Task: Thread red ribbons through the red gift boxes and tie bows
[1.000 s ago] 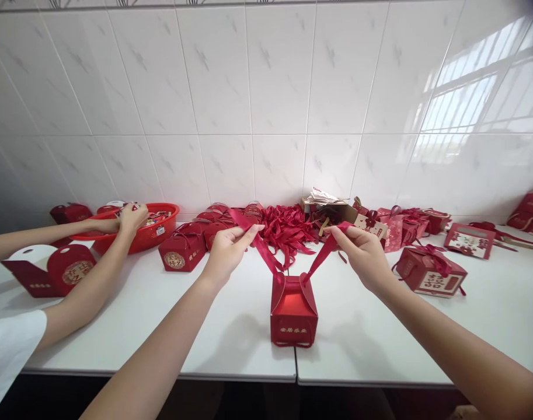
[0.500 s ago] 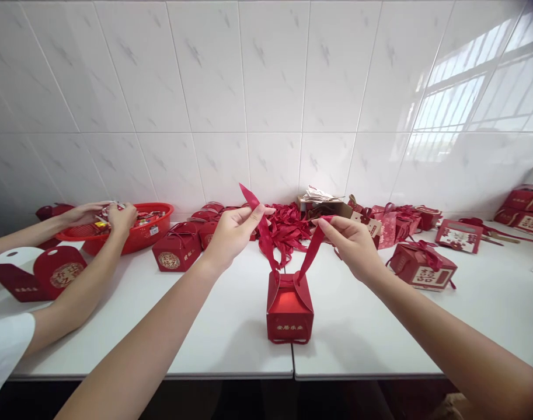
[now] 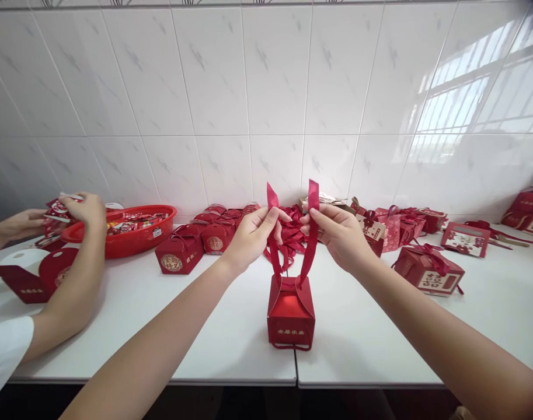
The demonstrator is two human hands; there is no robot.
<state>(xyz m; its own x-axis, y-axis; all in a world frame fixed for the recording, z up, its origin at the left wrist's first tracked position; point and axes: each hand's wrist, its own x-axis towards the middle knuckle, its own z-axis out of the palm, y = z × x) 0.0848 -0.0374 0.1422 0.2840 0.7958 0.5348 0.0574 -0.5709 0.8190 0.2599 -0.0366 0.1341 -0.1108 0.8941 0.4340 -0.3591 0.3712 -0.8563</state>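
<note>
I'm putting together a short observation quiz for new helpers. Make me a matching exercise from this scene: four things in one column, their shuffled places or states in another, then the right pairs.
Things
1. Person's left hand
2. Basin
3. Box with white inner flaps
4. Box between the person's forearms

Places or states
A. Stands open at the far left
B. Has two strands rising from its top
C. Holds small packets
D. Pinches a ribbon near its end

Right pairs
1-D, 2-C, 3-A, 4-B

Front box (image 3: 291,318) red, gold lettering (image 3: 291,332); ribbon (image 3: 310,251) crimson; tabletop (image 3: 231,326) white; tiles (image 3: 275,76) white, grey-veined.
</note>
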